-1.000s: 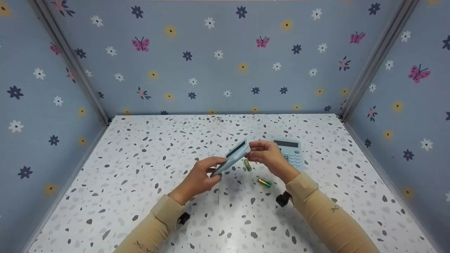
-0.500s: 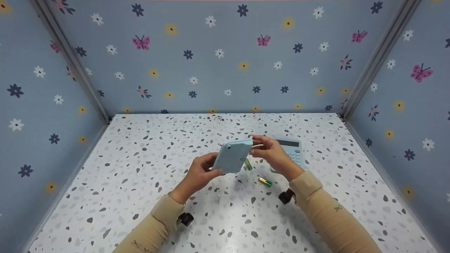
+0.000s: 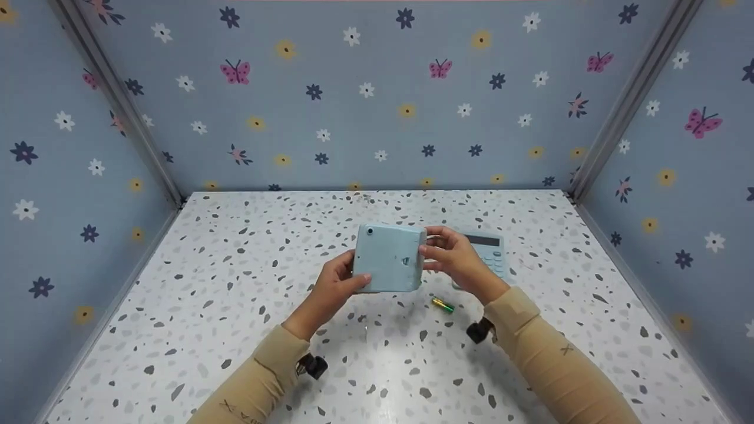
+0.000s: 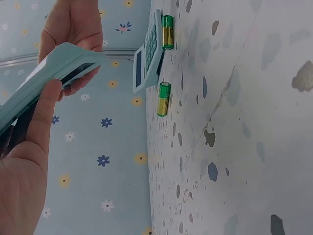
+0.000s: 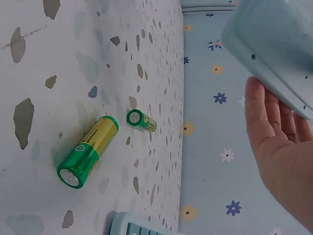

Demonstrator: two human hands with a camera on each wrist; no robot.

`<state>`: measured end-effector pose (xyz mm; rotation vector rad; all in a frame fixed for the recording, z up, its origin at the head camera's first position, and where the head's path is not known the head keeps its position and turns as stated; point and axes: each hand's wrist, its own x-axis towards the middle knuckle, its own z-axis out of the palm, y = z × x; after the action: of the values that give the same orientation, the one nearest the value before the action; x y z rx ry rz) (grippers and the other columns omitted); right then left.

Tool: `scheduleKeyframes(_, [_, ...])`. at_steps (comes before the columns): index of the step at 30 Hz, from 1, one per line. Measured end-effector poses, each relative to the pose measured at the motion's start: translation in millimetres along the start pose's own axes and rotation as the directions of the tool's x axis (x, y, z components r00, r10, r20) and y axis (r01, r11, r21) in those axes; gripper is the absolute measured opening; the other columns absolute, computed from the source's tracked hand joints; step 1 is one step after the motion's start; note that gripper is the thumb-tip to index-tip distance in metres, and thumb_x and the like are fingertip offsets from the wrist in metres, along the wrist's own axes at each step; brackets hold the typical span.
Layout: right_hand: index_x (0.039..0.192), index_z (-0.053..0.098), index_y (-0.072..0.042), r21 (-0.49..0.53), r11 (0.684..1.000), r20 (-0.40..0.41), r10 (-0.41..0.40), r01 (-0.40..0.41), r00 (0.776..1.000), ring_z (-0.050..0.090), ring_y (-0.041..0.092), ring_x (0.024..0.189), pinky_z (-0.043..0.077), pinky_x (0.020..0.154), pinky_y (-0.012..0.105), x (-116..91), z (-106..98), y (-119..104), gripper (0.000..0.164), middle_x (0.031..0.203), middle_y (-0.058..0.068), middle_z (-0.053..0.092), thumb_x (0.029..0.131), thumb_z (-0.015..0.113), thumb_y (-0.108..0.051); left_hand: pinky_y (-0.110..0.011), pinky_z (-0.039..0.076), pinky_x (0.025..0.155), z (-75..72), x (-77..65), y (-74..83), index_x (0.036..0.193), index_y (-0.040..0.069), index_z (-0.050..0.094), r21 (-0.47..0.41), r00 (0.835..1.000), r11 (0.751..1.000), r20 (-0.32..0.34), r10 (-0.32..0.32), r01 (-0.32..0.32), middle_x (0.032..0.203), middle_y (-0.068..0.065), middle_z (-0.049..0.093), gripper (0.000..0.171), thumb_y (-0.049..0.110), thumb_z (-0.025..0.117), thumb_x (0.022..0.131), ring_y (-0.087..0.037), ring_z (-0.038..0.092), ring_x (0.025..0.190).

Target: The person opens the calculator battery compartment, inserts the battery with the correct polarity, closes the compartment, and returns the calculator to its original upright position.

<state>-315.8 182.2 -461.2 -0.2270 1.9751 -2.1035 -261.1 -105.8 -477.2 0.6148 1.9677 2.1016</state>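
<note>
A pale blue calculator [image 3: 386, 259] is held up over the table, its back turned to the head camera. My left hand [image 3: 333, 288] grips its left edge, thumb on the back and fingers on the display side. At the opposite edge, my right hand [image 3: 462, 259] holds it between thumb and fingers; the right wrist view shows those fingers along the rim, with the thumb hidden. Two green and gold batteries lie below: one battery [image 5: 88, 152] nearer the right wrist camera, another battery [image 5: 142, 120] farther off, which the calculator hides in the head view.
A second pale blue calculator [image 3: 484, 241] lies face up on the speckled white table [image 3: 265, 365], partly behind my right hand. Blue flowered panels [image 3: 377, 118] enclose the table at the back and both sides.
The held calculator has turned from a steep tilt, with its display showing, to its back facing the head camera. It now covers one battery. Both hands have stayed at its edges.
</note>
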Motion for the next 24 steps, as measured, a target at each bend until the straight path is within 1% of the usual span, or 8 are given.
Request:
scheduleKeyframes(3, [0.139, 0.058, -0.004, -0.015, 1.000, -0.013, 0.004, -0.004, 1.000, 0.068, 0.020, 0.106, 0.067, 0.087, 0.035, -0.6, 0.4, -1.2, 0.040, 0.115, 0.005, 0.067, 0.102, 0.073, -0.006, -0.047, 0.063, 0.105, -1.2, 1.1, -1.5, 0.163, -0.004, 0.039, -0.007, 1.000, 1.000, -0.012, -0.012, 0.012, 0.154, -0.029, 0.058, 0.065, 0.007, 0.063, 0.103, -0.037, 0.065, 0.138])
scheduleKeyframes(6, [0.136, 0.060, -0.005, -0.034, 0.999, -0.035, 0.016, -0.017, 0.999, 0.066, 0.019, 0.103, 0.066, 0.082, 0.032, -0.9, 0.6, -1.9, 0.037, 0.112, 0.005, 0.066, 0.102, 0.074, -0.007, -0.050, 0.062, 0.106, -1.2, 2.6, -2.4, 0.166, -0.003, 0.034, -0.037, 1.000, 0.999, -0.009, -0.023, 0.023, 0.156, -0.030, 0.056, 0.070, 0.003, 0.062, 0.102, -0.040, 0.063, 0.139])
scheduleKeyframes(12, [0.132, 0.062, -0.006, -0.069, 0.997, -0.068, 0.028, -0.033, 0.997, 0.064, 0.018, 0.099, 0.063, 0.077, 0.028, -2.7, -0.6, -2.0, 0.034, 0.109, 0.004, 0.065, 0.101, 0.076, -0.008, -0.055, 0.059, 0.110, 1.5, 4.7, -3.6, 0.168, 0.004, 0.027, -0.083, 0.996, 0.993, -0.014, -0.090, 0.089, 0.161, -0.030, 0.050, 0.079, 0.000, 0.062, 0.097, -0.043, 0.058, 0.143])
scheduleKeyframes(16, [0.128, 0.064, -0.006, -0.092, 0.996, -0.080, 0.015, -0.023, 0.997, 0.064, 0.017, 0.096, 0.061, 0.072, 0.027, -4.8, -1.1, -2.0, 0.031, 0.105, 0.003, 0.065, 0.100, 0.078, -0.007, -0.054, 0.059, 0.109, 3.9, 5.6, -5.0, 0.167, 0.006, 0.024, -0.096, 0.992, 0.988, -0.009, -0.123, 0.122, 0.161, -0.030, 0.050, 0.082, -0.001, 0.062, 0.095, -0.043, 0.058, 0.143])
scheduleKeyframes(20, [0.126, 0.065, -0.005, -0.107, 0.994, -0.092, 0.008, -0.018, 0.996, 0.064, 0.017, 0.094, 0.061, 0.071, 0.026, -5.8, -2.1, -1.8, 0.030, 0.104, 0.004, 0.066, 0.099, 0.078, -0.006, -0.051, 0.060, 0.109, 5.2, 7.1, -7.3, 0.167, 0.005, 0.024, -0.119, 0.992, 0.985, -0.003, -0.128, 0.127, 0.160, -0.031, 0.051, 0.082, -0.003, 0.062, 0.095, -0.041, 0.061, 0.140])
scheduleKeyframes(24, [0.128, 0.065, -0.004, -0.135, 0.990, -0.115, 0.012, -0.028, 0.993, 0.065, 0.018, 0.096, 0.063, 0.073, 0.027, -6.4, -3.2, -1.7, 0.032, 0.106, 0.004, 0.066, 0.099, 0.078, -0.006, -0.050, 0.060, 0.109, 6.1, 9.4, -11.0, 0.167, 0.003, 0.023, -0.140, 0.992, 0.982, 0.006, -0.127, 0.126, 0.160, -0.032, 0.051, 0.083, -0.004, 0.063, 0.095, -0.039, 0.062, 0.140])
